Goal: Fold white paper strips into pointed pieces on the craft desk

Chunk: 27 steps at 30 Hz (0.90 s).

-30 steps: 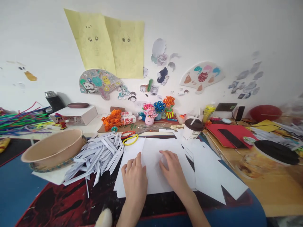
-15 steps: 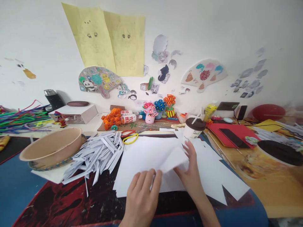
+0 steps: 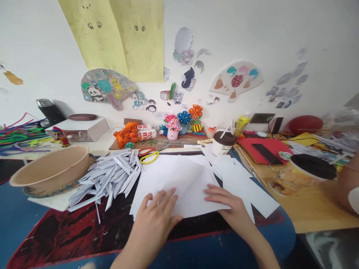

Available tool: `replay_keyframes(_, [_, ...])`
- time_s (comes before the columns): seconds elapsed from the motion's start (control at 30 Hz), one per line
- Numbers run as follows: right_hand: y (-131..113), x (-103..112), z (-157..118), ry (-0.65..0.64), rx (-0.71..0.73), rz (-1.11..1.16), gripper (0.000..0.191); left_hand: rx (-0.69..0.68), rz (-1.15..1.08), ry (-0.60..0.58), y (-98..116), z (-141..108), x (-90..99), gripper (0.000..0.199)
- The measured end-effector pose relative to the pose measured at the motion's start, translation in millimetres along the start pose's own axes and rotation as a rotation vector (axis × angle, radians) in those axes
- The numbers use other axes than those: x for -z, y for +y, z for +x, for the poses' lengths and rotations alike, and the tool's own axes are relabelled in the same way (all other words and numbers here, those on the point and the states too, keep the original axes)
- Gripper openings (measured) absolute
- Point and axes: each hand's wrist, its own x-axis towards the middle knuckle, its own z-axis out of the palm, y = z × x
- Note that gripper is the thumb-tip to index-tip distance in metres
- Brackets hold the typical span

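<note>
A white sheet of paper [image 3: 190, 179] lies with a slight bulge over other white sheets in front of me. My left hand [image 3: 157, 216] rests on its lower left part, open, with the fingers spread. At the near right corner, my right hand [image 3: 228, 203] has its fingers stretched over the sheet, and the thumb is partly under the edge, lightly gripping it. More white sheets [image 3: 241, 183] spread out to the right. Scissors [image 3: 148, 157] with yellow and red handles lie beyond the paper. Left of it is a heap of folded white paper strips [image 3: 112, 179].
A beige basin [image 3: 53, 168] stands at the left. Behind the sheets is a lidded cup with a straw [image 3: 223, 142]. A larger black-lidded cup [image 3: 303, 175] and a phone [image 3: 266, 154] on red paper are at the right. Another person's arm [image 3: 349, 181] shows at the right edge.
The raised right side of the sheet has come down nearly flat. My left fingers have spread out, and my right hand has lowered to the near corner. The view has shifted right and down.
</note>
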Motion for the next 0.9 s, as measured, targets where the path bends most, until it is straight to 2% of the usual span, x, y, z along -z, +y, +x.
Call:
replay_keyframes(0.17, [3,1,3,-0.006,0.002,0.031,0.019,-0.021,-0.144,-0.27,-38,7,8.5,0.032])
replay_keyframes(0.23, [5,3,4,0.004,-0.018,0.072,0.022,-0.061,-0.226,-0.312,-50,7,13.1,0.037])
replay_keyframes(0.37, [6,7,8,0.048,-0.097,0.158,0.032,-0.149,-0.319,-0.353,-63,2,19.1,0.071])
replay_keyframes(0.4, [5,9,9,0.056,-0.132,0.174,0.032,-0.155,-0.323,-0.358,-63,1,18.6,0.074])
replay_keyframes(0.47, [4,11,13,0.071,-0.215,0.186,0.029,-0.123,-0.327,-0.33,-61,-2,14.6,0.06])
replay_keyframes(0.53, [3,12,15,0.072,-0.287,0.175,0.021,-0.06,-0.353,-0.247,-56,-4,7.7,0.035])
replay_keyframes(0.57, [3,12,16,0.072,-0.311,0.169,0.019,-0.033,-0.379,-0.197,-54,-5,3.7,0.029])
replay_keyframes(0.73, [6,10,17,0.125,-0.405,0.144,0.03,0.116,-0.448,-0.005,-44,-9,-11.9,0.023])
replay_keyframes(0.83, [5,6,17,0.117,-0.451,0.15,0.036,0.249,-0.449,0.036,-40,-10,-14.7,0.034])
replay_keyframes(0.9, [3,4,18,0.119,-0.475,0.158,0.039,0.285,-0.493,0.048,-39,-10,-14.0,0.033])
